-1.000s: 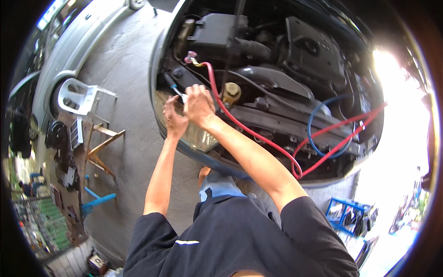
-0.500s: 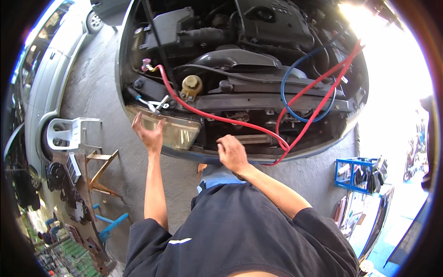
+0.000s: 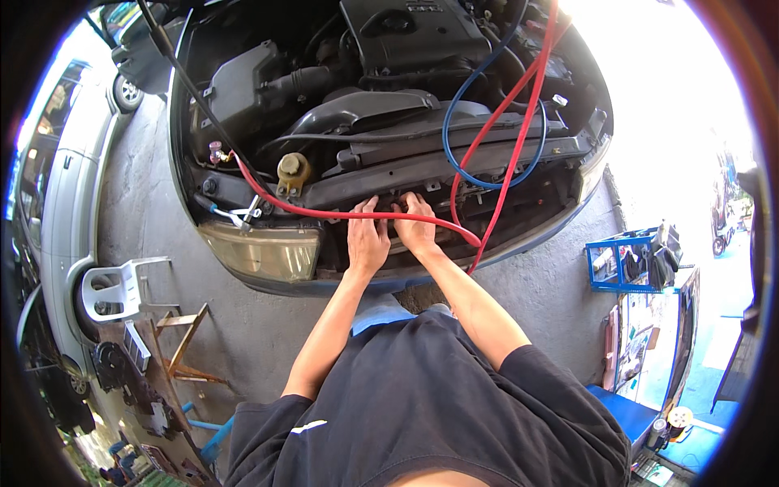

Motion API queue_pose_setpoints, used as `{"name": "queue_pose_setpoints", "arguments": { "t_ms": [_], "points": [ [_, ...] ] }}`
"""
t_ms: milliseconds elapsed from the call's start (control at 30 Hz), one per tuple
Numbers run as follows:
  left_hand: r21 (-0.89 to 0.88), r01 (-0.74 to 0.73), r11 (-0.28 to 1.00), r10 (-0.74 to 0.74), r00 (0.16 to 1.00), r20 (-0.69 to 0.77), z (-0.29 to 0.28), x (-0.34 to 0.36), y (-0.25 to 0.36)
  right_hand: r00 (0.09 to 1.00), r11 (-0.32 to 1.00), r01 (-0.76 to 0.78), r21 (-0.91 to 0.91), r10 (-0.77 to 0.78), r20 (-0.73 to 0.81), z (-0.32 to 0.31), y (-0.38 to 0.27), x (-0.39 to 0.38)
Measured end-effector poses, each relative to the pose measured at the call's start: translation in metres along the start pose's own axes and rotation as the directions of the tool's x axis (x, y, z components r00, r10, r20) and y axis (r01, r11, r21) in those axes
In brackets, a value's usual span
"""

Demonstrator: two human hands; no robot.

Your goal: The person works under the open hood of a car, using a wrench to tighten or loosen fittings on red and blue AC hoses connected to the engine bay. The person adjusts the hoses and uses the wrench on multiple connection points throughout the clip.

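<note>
My left hand (image 3: 367,239) and my right hand (image 3: 418,225) reach side by side into the dark front opening of a car, just below the radiator support (image 3: 389,178). Their fingers curl around something hidden in shadow. A red hose (image 3: 316,213) runs across both hands, from a fitting (image 3: 221,153) on the left. Left of my hands is the headlight (image 3: 260,252); above it lie a blue-handled tool (image 3: 215,208) and silver tools (image 3: 243,213). A yellowed reservoir cap (image 3: 291,164) sits above.
A blue hose (image 3: 450,142) loops at the right of the engine bay. A white plastic chair (image 3: 114,296) and wooden trestle (image 3: 185,341) stand left, beside a silver car (image 3: 77,187). A blue wire rack (image 3: 625,260) with items stands right.
My hands have left the area by the tools and headlight and moved right, into the front opening under the red hose. The tools lie uncovered. The camera view has shifted.
</note>
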State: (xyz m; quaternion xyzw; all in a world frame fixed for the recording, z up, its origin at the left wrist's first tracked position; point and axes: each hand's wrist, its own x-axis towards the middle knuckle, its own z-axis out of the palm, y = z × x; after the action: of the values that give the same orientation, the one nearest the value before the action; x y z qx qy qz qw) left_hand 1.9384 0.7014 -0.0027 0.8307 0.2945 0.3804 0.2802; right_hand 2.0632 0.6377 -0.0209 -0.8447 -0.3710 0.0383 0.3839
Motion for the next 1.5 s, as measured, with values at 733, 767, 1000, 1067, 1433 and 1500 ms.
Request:
{"name": "queue_pose_setpoints", "arguments": {
  "t_ms": [733, 767, 1000, 1067, 1433, 1500],
  "points": [
    [-0.144, 0.493, 0.858, -0.488, 0.870, 0.067, 0.049, 0.023, 0.004, 0.983, 0.933, 0.122, 0.338, -0.161, 0.088, 0.014, 0.031, 0.015],
    [-0.209, 0.491, 0.846, -0.487, 0.870, 0.075, 0.048, 0.021, 0.006, 0.986, 0.939, 0.118, 0.324, -0.150, 0.076, 0.015, 0.031, 0.014],
    [-0.305, 0.513, 0.802, -0.514, 0.854, 0.085, 0.051, 0.019, 0.005, 0.980, 0.936, 0.138, 0.324, -0.176, 0.090, 0.026, 0.039, 0.013],
    [-0.348, 0.522, 0.779, -0.524, 0.846, 0.098, 0.054, 0.020, 0.002, 0.979, 0.937, 0.136, 0.322, -0.177, 0.101, 0.028, 0.042, 0.015],
    [-0.293, 0.492, 0.820, -0.509, 0.860, 0.021, 0.061, 0.014, -0.005, 0.958, 0.871, -0.161, 0.464, 0.024, 0.287, 0.000, 0.021, 0.012],
    [-0.205, 0.520, 0.829, -0.526, 0.850, 0.027, 0.061, 0.015, -0.006, 0.969, 0.865, -0.163, 0.475, 0.050, 0.242, 0.001, 0.017, 0.011]
  ]
}}
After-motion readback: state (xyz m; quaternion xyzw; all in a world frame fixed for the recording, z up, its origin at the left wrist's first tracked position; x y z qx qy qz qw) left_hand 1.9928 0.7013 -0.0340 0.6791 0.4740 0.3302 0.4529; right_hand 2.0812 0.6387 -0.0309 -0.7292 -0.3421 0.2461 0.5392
